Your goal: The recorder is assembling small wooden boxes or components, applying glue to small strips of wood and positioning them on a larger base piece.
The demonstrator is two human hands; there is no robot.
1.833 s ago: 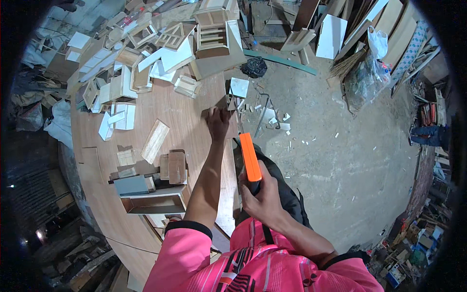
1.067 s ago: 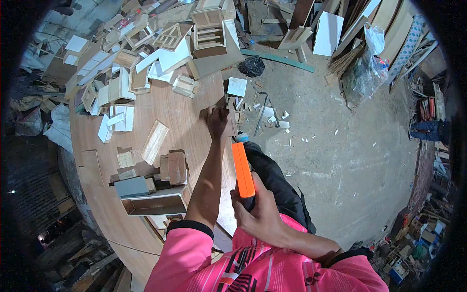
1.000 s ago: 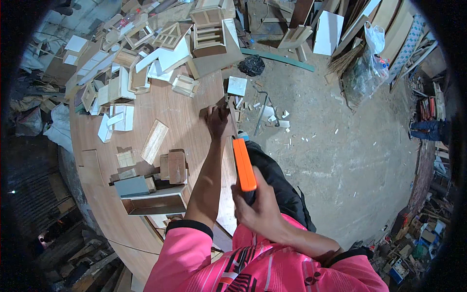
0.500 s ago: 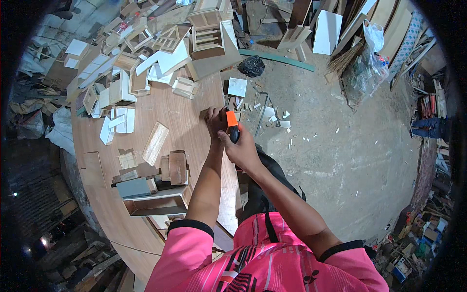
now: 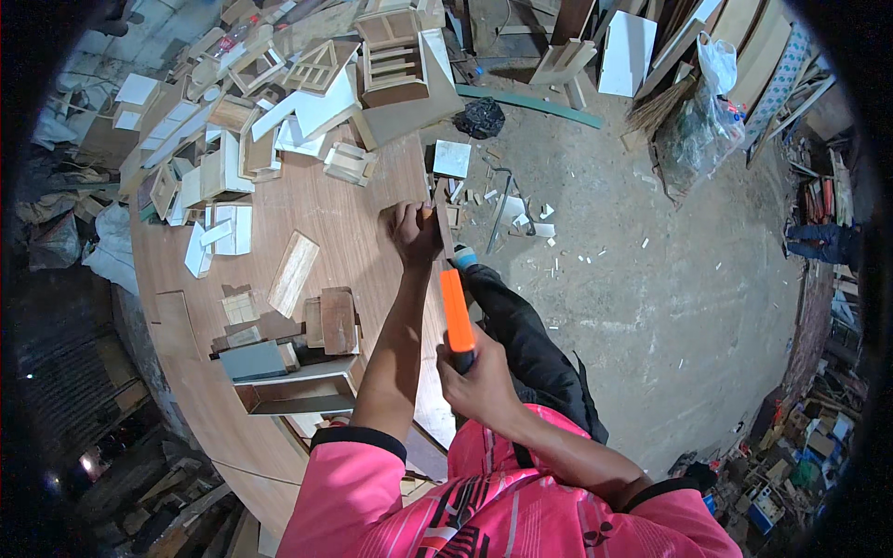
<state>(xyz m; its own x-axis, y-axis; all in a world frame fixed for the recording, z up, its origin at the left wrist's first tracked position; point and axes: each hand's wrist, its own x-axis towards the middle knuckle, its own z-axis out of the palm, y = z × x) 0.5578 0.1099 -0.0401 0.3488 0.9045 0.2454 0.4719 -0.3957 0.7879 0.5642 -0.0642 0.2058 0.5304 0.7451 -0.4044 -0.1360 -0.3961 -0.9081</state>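
Note:
My left hand (image 5: 416, 234) reaches forward to the right edge of the round plywood table (image 5: 363, 209) and pinches a small narrow wooden piece (image 5: 445, 223) there. My right hand (image 5: 479, 383) is shut on an orange-handled tool (image 5: 456, 312), which looks like a hammer. Its shaft points forward toward the left hand, and its tip hangs a short way behind the wooden piece, not touching it. The tool's head is hard to make out. Both pink sleeves enter from the lower edge.
Flat wood offcuts (image 5: 293, 272) and an open wooden box (image 5: 298, 391) lie left of my arm. Small wooden frames and shelf units (image 5: 395, 56) crowd the table's far side. The concrete floor (image 5: 633, 279) holds scraps, a black bag (image 5: 484, 117) and stacked boards (image 5: 628, 51).
The orange tool came down beside my left hand at the wooden piece half a second ago. It has now drawn back toward my body. My left hand stays put.

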